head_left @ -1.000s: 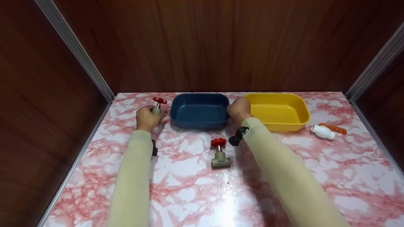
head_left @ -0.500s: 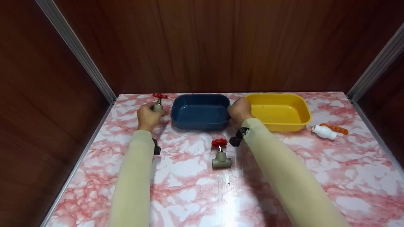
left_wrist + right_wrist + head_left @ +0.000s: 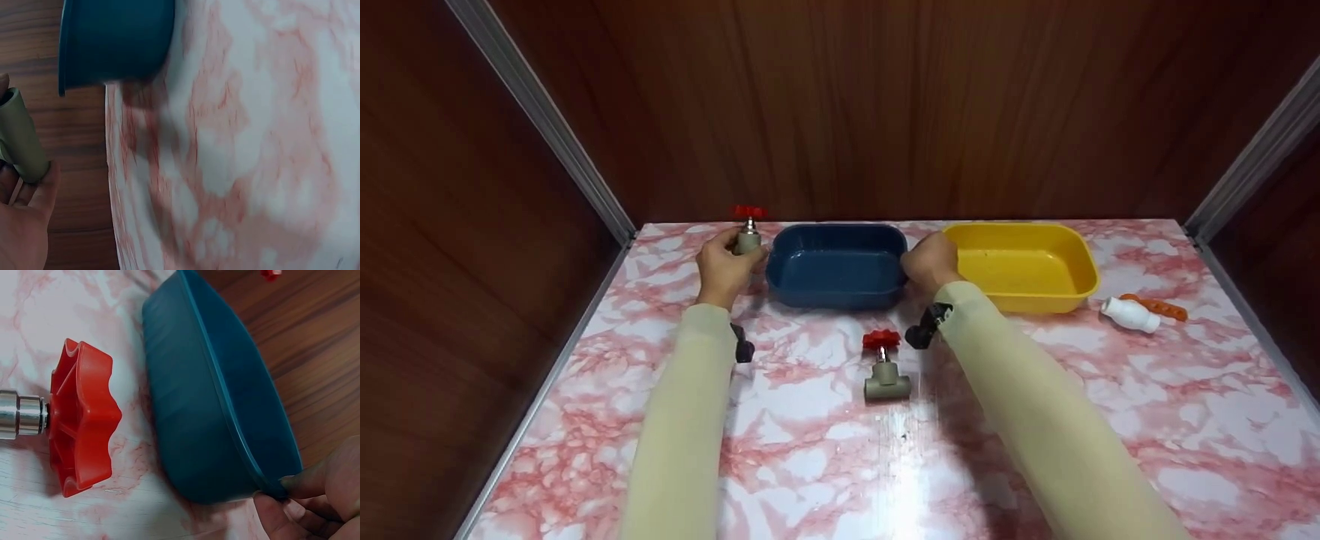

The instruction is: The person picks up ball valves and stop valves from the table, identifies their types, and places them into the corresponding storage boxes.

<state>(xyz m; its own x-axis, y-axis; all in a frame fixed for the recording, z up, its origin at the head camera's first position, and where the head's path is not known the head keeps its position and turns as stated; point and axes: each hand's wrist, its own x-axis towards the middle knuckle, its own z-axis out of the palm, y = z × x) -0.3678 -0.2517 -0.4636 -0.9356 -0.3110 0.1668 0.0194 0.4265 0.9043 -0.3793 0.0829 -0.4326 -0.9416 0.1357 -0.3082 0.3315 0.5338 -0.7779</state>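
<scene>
My left hand [image 3: 724, 268] grips a stop valve by its grey-green body [image 3: 748, 241], its red handwheel [image 3: 750, 211] pointing up, just left of the blue tray [image 3: 837, 271]. Close up in the left wrist view, the valve's pipe end [image 3: 25, 135] sits between finger and thumb, off the table. With thumb and fingers, my right hand [image 3: 320, 495] pinches the blue tray's right rim. A second stop valve [image 3: 886, 381], also with a red handwheel [image 3: 84, 417], lies on the table in front of the tray.
To the right of the blue tray stands a yellow tray [image 3: 1020, 301]. A white plastic fitting [image 3: 1131, 315] with an orange handle-like piece [image 3: 1159, 307] lies farther right. Wooden panels [image 3: 840, 112] close off the back and both sides of the marbled table [image 3: 810, 465].
My left hand has raised the valve and moved it right, towards the blue tray; its handwheel has straightened up. The right hand stays on the tray's rim.
</scene>
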